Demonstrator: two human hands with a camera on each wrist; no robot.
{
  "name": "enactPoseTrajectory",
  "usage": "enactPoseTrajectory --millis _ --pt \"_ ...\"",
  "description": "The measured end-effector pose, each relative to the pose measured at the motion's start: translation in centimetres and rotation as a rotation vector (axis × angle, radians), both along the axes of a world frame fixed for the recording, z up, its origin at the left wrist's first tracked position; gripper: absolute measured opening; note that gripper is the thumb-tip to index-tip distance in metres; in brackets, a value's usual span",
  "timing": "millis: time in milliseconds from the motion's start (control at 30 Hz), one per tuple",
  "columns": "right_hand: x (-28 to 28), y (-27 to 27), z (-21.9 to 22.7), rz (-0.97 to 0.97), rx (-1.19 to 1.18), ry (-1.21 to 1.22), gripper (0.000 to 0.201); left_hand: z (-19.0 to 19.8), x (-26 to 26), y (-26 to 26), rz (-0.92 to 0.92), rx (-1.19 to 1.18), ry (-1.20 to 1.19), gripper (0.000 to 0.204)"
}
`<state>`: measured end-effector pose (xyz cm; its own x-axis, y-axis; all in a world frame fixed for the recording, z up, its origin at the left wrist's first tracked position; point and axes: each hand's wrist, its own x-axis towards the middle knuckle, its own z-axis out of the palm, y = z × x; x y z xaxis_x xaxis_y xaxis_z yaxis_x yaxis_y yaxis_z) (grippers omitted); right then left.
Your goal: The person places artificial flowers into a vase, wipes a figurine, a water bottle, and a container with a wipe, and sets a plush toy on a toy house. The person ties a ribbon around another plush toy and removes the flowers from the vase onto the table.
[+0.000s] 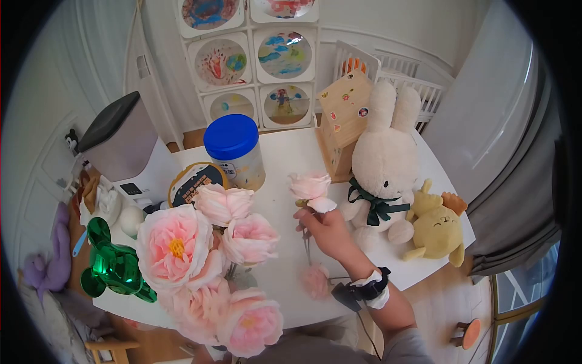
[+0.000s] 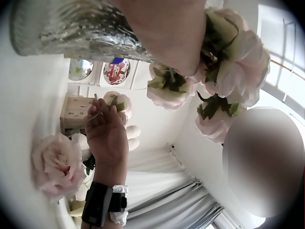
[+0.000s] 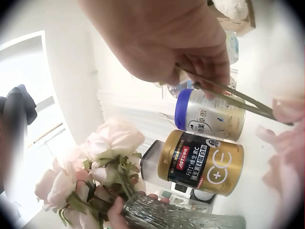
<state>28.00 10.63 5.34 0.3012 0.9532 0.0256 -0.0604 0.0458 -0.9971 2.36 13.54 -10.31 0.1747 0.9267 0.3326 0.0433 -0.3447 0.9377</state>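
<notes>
My right hand (image 1: 330, 233) pinches a thin green stem (image 3: 233, 95) that forks below the fingers. A pale pink rose (image 1: 310, 189) shows just above that hand, and another pink rose (image 1: 316, 281) hangs low over the table below it. In the right wrist view, my left hand (image 3: 118, 214) grips a ribbed clear glass vase (image 3: 162, 213) near its mouth. Several pink artificial flowers (image 1: 176, 247) stand in the vase, and in the head view they hide the left hand and most of the glass.
Behind the flowers stand a blue-lidded tub (image 1: 231, 138) and a gold-and-black can (image 3: 202, 162). A grey-lidded appliance (image 1: 124, 145) and a shiny green bear figure (image 1: 115, 264) are left. A white plush rabbit (image 1: 383, 161), yellow plush toy (image 1: 438, 230) and wooden box (image 1: 342, 118) stand right.
</notes>
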Motion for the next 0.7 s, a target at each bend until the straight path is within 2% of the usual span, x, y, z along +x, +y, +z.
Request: enactPoseTrajectory --millis 67,100,167,200,267,300,367,467,500,533,600,633,700 --pt "1.0 -0.8 0.9 0.252 -0.199 -0.665 0.030 -0.2 0.1 -0.1 -0.002 -0.009 -0.014 0.046" --pt "1.2 -1.4 1.2 0.251 -0.199 -0.668 0.030 -0.3 0.2 -0.1 -0.002 -0.012 -0.021 0.046" --pt "1.0 -3.4 1.2 0.059 -0.080 -0.841 0.033 -0.4 0.1 0.0 0.002 -0.017 -0.034 0.046" --pt "1.4 -4.3 1.5 0.064 -0.078 -0.844 0.033 -0.4 0.0 0.0 0.007 -0.018 -0.040 0.046" --pt "2.7 -6.6 1.8 0.266 -0.153 -0.788 0.037 -0.5 -0.3 0.0 0.019 -0.023 -0.051 0.046" --pt "3.4 -7.8 1.6 0.271 -0.152 -0.790 0.037 -0.6 -0.4 -0.1 0.025 -0.027 -0.056 0.046" --pt "4.2 -10.3 0.7 0.440 -0.111 -0.972 0.043 -0.7 -0.5 -0.3 0.032 -0.034 -0.066 0.046" --pt "3.4 -12.6 -0.4 0.444 -0.187 -1.066 0.044 -0.9 -0.3 -0.8 0.029 -0.047 -0.081 0.045" --pt "2.9 -12.8 -0.5 0.377 -0.112 -1.127 0.038 -1.0 0.0 -0.9 0.023 -0.051 -0.088 0.045" --pt "3.2 -12.8 -0.9 0.372 -0.116 -1.129 0.038 -1.0 0.2 -1.0 0.017 -0.053 -0.094 0.045" --pt "3.6 -12.0 -2.1 0.412 0.016 -0.931 0.026 -0.8 0.1 -1.0 0.013 -0.050 -0.099 0.045" --pt "3.5 -11.7 -1.6 0.415 0.026 -0.927 0.026 -0.6 -0.2 -1.0 0.020 -0.046 -0.097 0.045" --pt "3.1 -10.9 0.0 0.408 -0.225 -0.439 0.018 -0.1 -1.2 -1.0 0.036 -0.038 -0.090 0.045"
